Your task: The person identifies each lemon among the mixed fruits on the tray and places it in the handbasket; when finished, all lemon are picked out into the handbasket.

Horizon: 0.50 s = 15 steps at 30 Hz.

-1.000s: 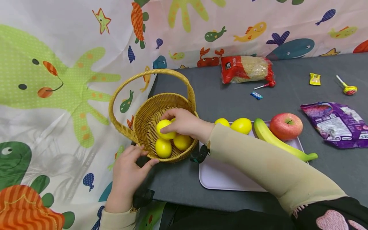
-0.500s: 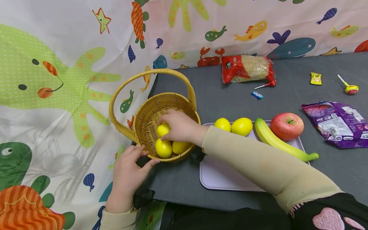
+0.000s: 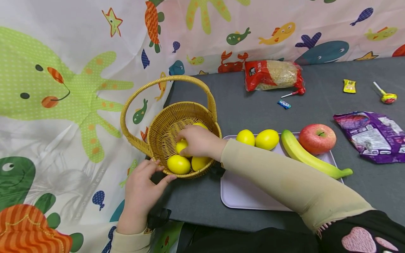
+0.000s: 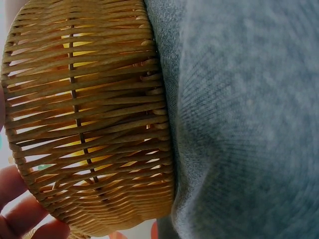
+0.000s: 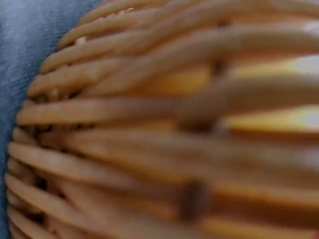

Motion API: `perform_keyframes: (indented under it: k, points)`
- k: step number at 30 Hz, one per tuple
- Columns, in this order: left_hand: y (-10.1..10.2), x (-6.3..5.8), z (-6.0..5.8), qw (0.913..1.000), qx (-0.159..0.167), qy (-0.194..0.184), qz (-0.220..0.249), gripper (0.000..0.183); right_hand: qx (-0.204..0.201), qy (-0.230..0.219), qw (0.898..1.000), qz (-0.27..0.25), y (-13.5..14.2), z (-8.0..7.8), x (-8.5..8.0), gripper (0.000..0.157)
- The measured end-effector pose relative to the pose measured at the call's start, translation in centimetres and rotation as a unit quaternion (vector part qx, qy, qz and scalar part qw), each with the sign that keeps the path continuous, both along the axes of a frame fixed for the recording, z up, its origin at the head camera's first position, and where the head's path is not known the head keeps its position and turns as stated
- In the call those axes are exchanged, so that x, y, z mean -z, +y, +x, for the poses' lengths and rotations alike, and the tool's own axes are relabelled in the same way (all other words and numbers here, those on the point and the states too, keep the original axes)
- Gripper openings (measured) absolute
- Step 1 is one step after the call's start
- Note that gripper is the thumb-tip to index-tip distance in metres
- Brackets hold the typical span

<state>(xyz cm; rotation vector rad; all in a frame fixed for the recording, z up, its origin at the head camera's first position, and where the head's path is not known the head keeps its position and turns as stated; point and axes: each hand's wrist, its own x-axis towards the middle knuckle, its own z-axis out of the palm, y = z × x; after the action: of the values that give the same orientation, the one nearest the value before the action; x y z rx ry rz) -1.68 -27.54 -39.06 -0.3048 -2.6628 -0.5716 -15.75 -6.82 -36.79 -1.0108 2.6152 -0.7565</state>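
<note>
A wicker basket [image 3: 172, 111] with a tall arched handle stands at the table's left side. Inside it, my right hand [image 3: 200, 141] grips a yellow lemon [image 3: 181, 147] between thumb and fingers. Two more lemons lie near the front of the basket, a left lemon [image 3: 178, 164] and a right lemon [image 3: 199, 163] partly under the hand. Behind the hand shows the top of a back lemon [image 3: 200, 125]. My left hand [image 3: 142, 191] holds the basket's near left rim, its fingers [image 4: 22, 214] against the woven side in the left wrist view. Weave fills the right wrist view.
Right of the basket, a pale tray [image 3: 250, 193] bears two lemons [image 3: 267, 139], a banana [image 3: 307, 156] and a red apple [image 3: 317, 138]. Beyond lie a red-and-clear food packet [image 3: 273, 75], a purple bag [image 3: 371, 137], small sweets and lollipops. A printed curtain [image 3: 79, 140] borders the left.
My right hand has lowered its lemon into the basket. The front left lemon has shifted slightly and turned sideways, and the back lemon now shows. The left hand stays at the rim.
</note>
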Motion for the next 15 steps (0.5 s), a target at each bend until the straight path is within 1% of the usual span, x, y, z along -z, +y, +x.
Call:
perform_keyframes:
  k: [2, 5, 7, 8, 10, 12, 14, 15]
  points:
    - [0.0, 0.0, 0.0, 1.0000, 0.000, 0.000, 0.000, 0.045, 0.007, -0.013, 1.000, -0.013, 0.4, 0.0, -0.4, 0.037]
    - [0.1, 0.1, 0.0, 1.0000, 0.001, -0.001, 0.000, 0.045, 0.029, -0.051, 0.996, -0.062, 1.8, 0.0, -1.8, 0.038]
    - [0.1, 0.1, 0.0, 1.0000, 0.000, -0.004, 0.001, 0.046, 0.053, -0.081, 0.990, -0.101, 3.4, 0.0, -3.3, 0.036]
    - [0.1, 0.1, 0.0, 1.0000, 0.000, -0.004, 0.001, 0.046, 0.068, -0.097, 0.985, -0.123, 4.4, 0.1, -4.0, 0.035]
    - [0.1, 0.1, 0.0, 1.0000, -0.001, -0.005, 0.001, 0.047, 0.107, -0.138, 0.972, -0.158, 6.6, 0.4, -5.4, 0.032]
    - [0.1, 0.1, 0.0, 1.0000, 0.001, -0.005, 0.002, 0.048, 0.147, -0.184, 0.954, -0.184, 9.1, 0.8, -6.4, 0.032]
    - [0.0, 0.0, 0.0, 1.0000, 0.002, -0.004, 0.004, 0.048, 0.184, -0.239, 0.930, -0.210, 11.8, 1.3, -6.9, 0.037]
    - [-0.1, 0.0, 0.0, 1.0000, 0.002, -0.003, 0.005, 0.049, 0.205, -0.266, 0.915, -0.222, 13.1, 1.7, -6.9, 0.039]
